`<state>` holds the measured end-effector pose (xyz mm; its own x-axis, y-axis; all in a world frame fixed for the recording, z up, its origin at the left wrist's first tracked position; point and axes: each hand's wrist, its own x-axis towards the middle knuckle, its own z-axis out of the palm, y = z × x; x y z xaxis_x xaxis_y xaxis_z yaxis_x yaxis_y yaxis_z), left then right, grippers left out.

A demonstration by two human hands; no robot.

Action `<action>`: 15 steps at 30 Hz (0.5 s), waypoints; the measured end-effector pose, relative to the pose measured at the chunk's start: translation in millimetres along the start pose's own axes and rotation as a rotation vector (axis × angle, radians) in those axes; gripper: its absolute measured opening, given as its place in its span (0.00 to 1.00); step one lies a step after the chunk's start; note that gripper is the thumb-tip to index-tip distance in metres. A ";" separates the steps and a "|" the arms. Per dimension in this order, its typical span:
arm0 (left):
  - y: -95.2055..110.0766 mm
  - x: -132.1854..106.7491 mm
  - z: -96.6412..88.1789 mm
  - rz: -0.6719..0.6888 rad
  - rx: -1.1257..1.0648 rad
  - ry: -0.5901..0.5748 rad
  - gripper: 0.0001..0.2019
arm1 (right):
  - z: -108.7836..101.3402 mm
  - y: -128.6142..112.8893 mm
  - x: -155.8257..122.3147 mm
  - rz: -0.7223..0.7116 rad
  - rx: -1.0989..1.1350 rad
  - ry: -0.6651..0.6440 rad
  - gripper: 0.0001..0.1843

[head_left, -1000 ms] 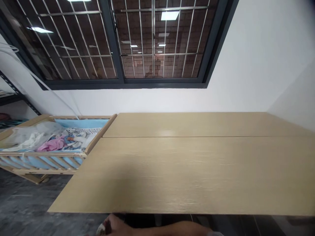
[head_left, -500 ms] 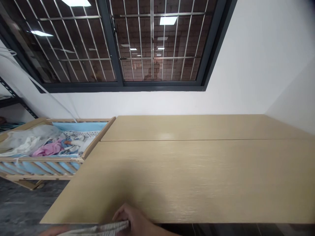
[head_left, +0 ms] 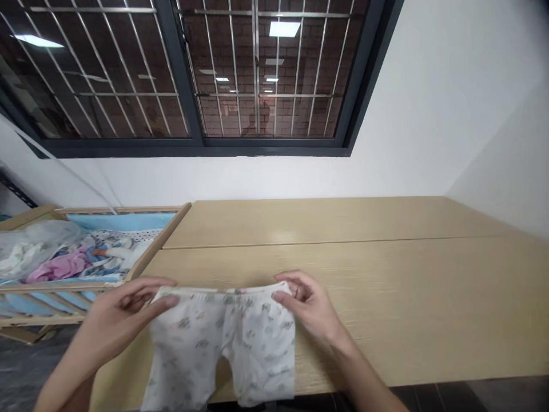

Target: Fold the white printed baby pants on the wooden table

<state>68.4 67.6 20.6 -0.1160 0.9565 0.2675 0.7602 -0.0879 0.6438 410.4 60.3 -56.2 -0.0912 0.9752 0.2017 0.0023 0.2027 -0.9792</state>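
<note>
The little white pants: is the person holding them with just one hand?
No, the left hand and the right hand both hold the waistband of the little white pants.

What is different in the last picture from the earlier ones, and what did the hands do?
Both hands came up over the table: the left hand and right hand now hold the waistband of small white printed trousers, spread open and hanging down. Earlier, only a bunched cloth edge showed at the bottom. The wooden crib, its clothes and the light wood table stayed as they were.
</note>
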 end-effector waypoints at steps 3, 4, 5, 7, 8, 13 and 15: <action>18.2 39.7 35.0 0.092 -0.140 -0.152 0.30 | -25.5 3.5 26.2 -0.054 -0.081 0.074 0.21; 20.1 53.4 49.5 0.128 -0.137 -0.186 0.29 | -33.7 7.7 37.5 -0.056 -0.120 0.079 0.21; 20.2 67.1 65.0 0.163 -0.117 -0.219 0.28 | -41.8 13.7 49.9 -0.049 -0.165 0.074 0.22; 17.1 93.5 98.0 0.217 -0.058 -0.284 0.24 | -57.4 30.3 77.6 -0.024 -0.260 0.046 0.21; 15.0 105.9 114.9 0.227 -0.016 -0.311 0.22 | -64.2 40.6 92.2 -0.006 -0.315 0.034 0.20; 13.4 153.0 189.6 0.151 0.123 -0.351 0.11 | -81.6 98.6 160.4 0.109 -0.547 0.085 0.16; 19.7 162.0 208.4 0.109 0.176 -0.351 0.09 | -82.4 118.9 179.6 0.143 -0.593 0.110 0.15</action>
<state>197.8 278.8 -72.8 0.1736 0.9837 0.0471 0.8574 -0.1745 0.4841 476.3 266.8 -134.8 0.0540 0.9934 0.1011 0.5627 0.0534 -0.8250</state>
